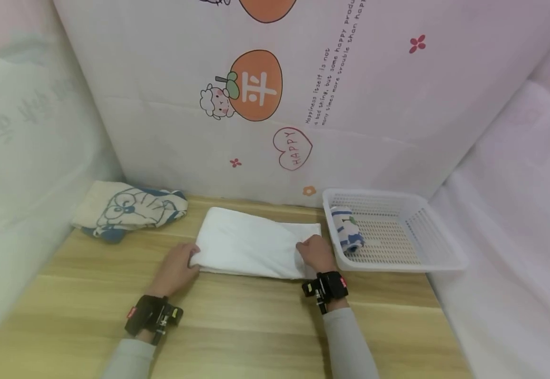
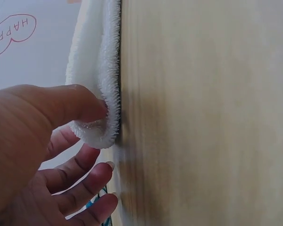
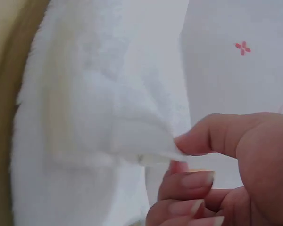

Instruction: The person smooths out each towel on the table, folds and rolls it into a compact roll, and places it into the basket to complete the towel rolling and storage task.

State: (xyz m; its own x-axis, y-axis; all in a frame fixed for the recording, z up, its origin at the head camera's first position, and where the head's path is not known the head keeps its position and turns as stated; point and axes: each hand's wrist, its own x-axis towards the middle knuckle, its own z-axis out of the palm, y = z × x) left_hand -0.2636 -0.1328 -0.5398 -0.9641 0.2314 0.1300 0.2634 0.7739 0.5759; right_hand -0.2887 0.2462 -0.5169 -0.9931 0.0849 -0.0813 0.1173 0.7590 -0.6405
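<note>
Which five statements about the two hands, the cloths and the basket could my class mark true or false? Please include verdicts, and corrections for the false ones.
1. The left-hand grip and the right-hand grip both hold the white terry towel. True.
2. The white terry towel is spread out in a single layer. False: it is folded.
3. The rolled printed cloth lies inside the white plastic basket. True.
4. The white plastic basket stands left of the white terry towel. False: it stands to the right.
5. The cartoon-print towel lies apart from the white terry towel. True.
</note>
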